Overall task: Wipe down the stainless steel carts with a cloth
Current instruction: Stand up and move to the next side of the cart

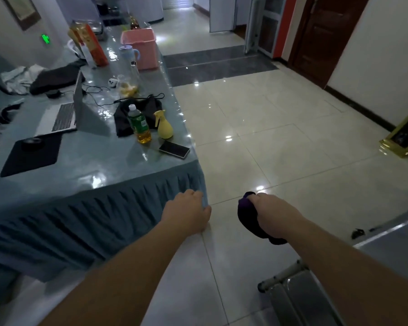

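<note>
Both arms are reaching forward over the tiled floor (280, 147). The right hand (272, 212) is gripping a dark purple cloth (247, 217), its fingers (260, 198) curled tight around the bunched fabric, which is hanging below the hand and above the floor. The left hand (186, 211) is holding nothing; its fingers are bent loosely downward just beside the near right corner of the desk (99, 165), close to the pleated blue skirt (85, 217) (whether they are touching it is hard to tell).

A stainless steel cart (299, 295) is showing only partly at the bottom right, under the right forearm, with a tubular rail and ribbed metal surface visible.

On the desk, near its right edge, a phone (174, 149) is lying flat, with a yellow spray bottle (164, 125) and a green-labelled bottle (139, 125) of amber liquid standing just behind it, in front of a dark garment (146, 109). An open laptop (64, 111) is sitting nearer the left edge, and a black mouse pad (31, 154) is lying at the near left part. A pink bin (140, 48) is standing toward the far end, along the right edge.
</note>
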Motion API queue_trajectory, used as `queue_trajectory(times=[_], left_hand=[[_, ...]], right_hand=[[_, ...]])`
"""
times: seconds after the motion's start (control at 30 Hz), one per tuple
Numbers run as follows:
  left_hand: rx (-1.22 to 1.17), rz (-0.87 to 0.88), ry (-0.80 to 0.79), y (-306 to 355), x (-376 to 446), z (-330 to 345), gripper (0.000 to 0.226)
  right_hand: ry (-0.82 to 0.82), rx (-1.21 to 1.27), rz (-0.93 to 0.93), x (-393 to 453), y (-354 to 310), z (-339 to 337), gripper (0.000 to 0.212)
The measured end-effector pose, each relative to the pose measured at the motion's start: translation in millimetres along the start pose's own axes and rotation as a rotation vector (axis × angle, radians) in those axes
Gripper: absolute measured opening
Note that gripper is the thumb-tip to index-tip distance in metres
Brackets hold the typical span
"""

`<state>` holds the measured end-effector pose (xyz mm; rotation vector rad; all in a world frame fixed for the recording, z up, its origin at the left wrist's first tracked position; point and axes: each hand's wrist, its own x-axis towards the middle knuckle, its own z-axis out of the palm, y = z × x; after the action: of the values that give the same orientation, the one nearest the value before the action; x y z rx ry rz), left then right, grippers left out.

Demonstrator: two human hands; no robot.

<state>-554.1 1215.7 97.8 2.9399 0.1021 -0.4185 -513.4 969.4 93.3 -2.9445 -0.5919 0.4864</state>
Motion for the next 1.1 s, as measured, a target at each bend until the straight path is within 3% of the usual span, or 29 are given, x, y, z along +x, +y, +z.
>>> queue_trajectory(times=[0.2,0.37,0.6,0.73,1.1], left_hand=[[0.037,0.136,-0.059,19.6,83.0,0.2,0.058],[0.09,0.253,-0.069,70.8,170.8,-9.3,0.055],[0.185,0.415,-0.018,168.6,278.1,-60.5,0.058],[0.228,0.529,-0.015,229.5,331.9,-78.8,0.057],[0.363,0.927,-0.105,394.8,500.0,-52.8,0.054]], right_hand=[[-0.032,0.056,0.117,45.6,39.0,-9.8,0.022],[-0.008,0.118,0.268,90.2,106.1,-22.7,0.021],[0.07,0.152,0.444,138.7,227.7,-70.8,0.028],[0.079,0.198,0.541,149.3,283.4,-89.2,0.022],[0.068,0.393,0.919,184.9,407.6,-84.9,0.026]])
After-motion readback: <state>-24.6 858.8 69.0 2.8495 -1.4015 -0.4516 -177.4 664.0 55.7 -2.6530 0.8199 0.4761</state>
